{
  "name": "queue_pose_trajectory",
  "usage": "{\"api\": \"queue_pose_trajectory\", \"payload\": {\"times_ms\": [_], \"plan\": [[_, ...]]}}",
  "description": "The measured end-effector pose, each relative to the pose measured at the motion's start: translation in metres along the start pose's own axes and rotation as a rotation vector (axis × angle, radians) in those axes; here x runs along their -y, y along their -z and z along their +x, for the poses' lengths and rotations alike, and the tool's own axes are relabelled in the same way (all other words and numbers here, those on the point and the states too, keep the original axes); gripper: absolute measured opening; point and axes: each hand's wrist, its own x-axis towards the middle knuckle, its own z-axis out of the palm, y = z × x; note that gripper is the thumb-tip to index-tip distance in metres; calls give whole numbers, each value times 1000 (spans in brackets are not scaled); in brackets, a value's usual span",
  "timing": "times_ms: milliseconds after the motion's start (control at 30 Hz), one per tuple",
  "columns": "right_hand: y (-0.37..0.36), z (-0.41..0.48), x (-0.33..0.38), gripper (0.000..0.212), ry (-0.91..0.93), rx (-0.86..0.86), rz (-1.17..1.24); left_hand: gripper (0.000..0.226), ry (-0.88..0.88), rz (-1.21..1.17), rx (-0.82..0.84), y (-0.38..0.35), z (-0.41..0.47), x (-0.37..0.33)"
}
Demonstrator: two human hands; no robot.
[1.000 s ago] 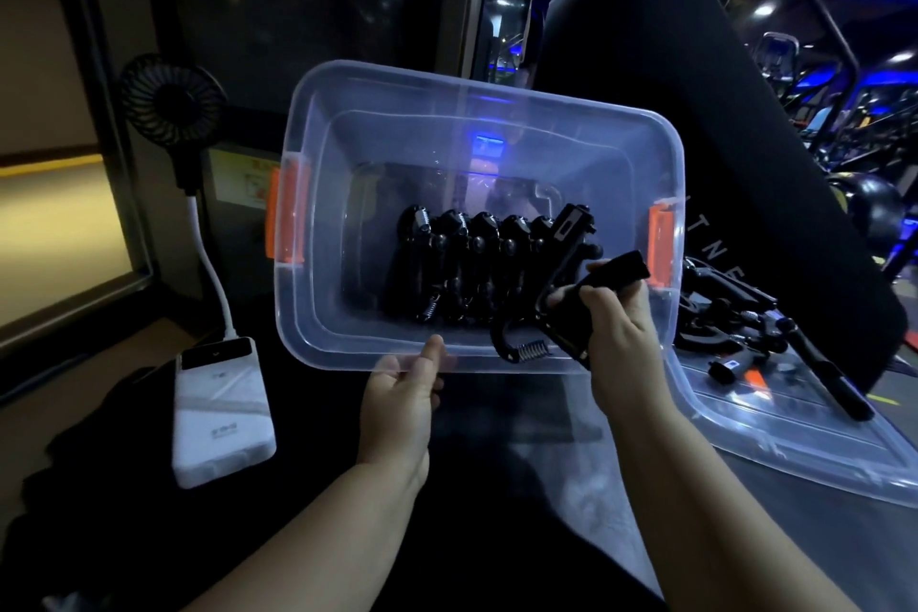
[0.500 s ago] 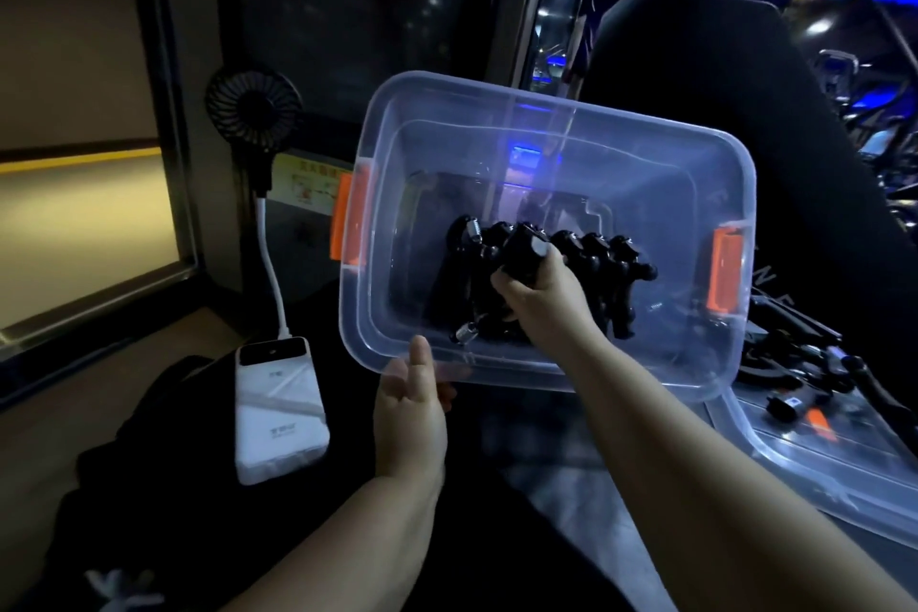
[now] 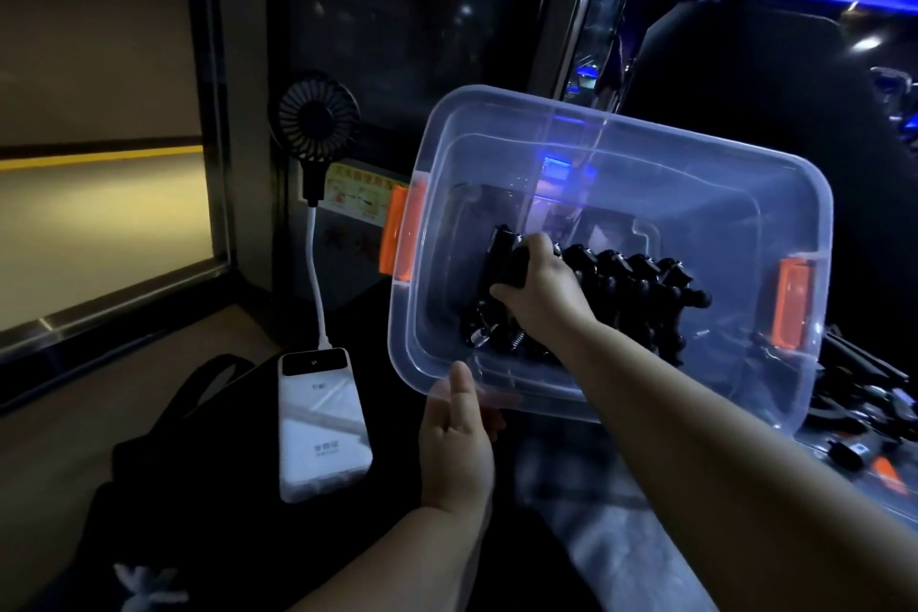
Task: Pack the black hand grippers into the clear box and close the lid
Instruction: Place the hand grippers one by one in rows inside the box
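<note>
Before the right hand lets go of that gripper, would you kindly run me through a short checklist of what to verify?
1. Clear box is steadied: ok, the left hand grips its near rim, thumb on top.
2. Right hand is inside the box: ok, closed on a black hand gripper at the left end of the row.
3. Packed grippers sit in a neat row: ok.
4. Held gripper is seated flush with the row: cannot tell, the hand covers it.
5. All grippers are packed: not ok, more loose grippers lie to the right of the box.
6. Orange latches are free for the lid: ok.
</note>
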Motion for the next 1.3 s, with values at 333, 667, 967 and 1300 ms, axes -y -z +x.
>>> {"api": "queue_pose_trajectory", "payload": {"times_ms": [333, 667, 967, 1300], "plan": [[-13, 26, 4, 53, 65, -76, -581, 42, -17, -23, -4, 0, 2, 1], [-21, 35, -6, 133, 82, 199, -699, 33, -16, -68, -36, -2, 2, 3], [-24, 36, -5, 135, 101, 155, -735, 37, -83, -67, -39, -4, 2, 3], [6, 3, -20, 90, 155, -56, -466, 24, -41, -40, 87, -2, 1, 6]]}}
